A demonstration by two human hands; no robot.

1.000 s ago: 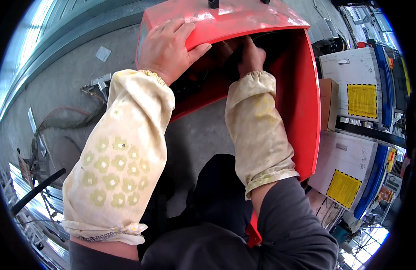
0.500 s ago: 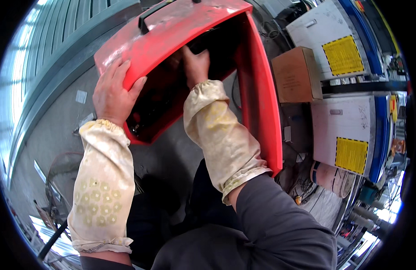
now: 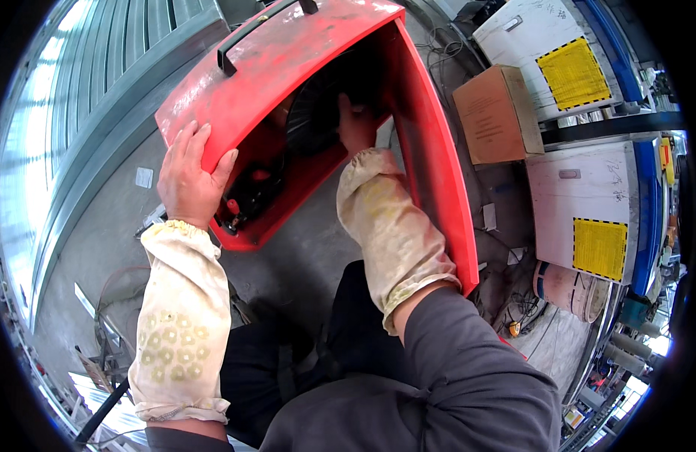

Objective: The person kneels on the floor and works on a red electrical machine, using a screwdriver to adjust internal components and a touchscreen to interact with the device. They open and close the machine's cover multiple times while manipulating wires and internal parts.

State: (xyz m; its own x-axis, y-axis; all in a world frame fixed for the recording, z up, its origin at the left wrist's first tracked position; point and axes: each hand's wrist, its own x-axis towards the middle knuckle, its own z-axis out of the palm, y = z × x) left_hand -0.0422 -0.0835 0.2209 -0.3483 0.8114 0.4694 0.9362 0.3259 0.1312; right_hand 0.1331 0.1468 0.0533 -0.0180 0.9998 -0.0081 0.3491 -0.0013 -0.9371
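A red metal case (image 3: 318,41) with a black handle (image 3: 261,30) on top stands before me, its near side uncovered. My left hand (image 3: 191,175) grips its left edge, fingers laid over the red top and thumb at the rim. Inside, my right hand (image 3: 358,129) is at the right side of a black ribbed reel (image 3: 312,113); one digit points up against it, while the other fingers are mostly hidden. Black fittings (image 3: 256,188) and a small red knob (image 3: 233,206) show in the lower left of the case.
On the right are a cardboard box (image 3: 493,117), two white cabinets (image 3: 581,181) with yellow labels, and a pale round drum (image 3: 570,292). Loose cables (image 3: 525,305) lie on the floor nearby. Stacked ribbed metal sheets (image 3: 114,60) lie at the left.
My right hand has moved rightward inside the case, and the black reel now shows beside it. My left hand stays on the edge. The view has shifted slightly.
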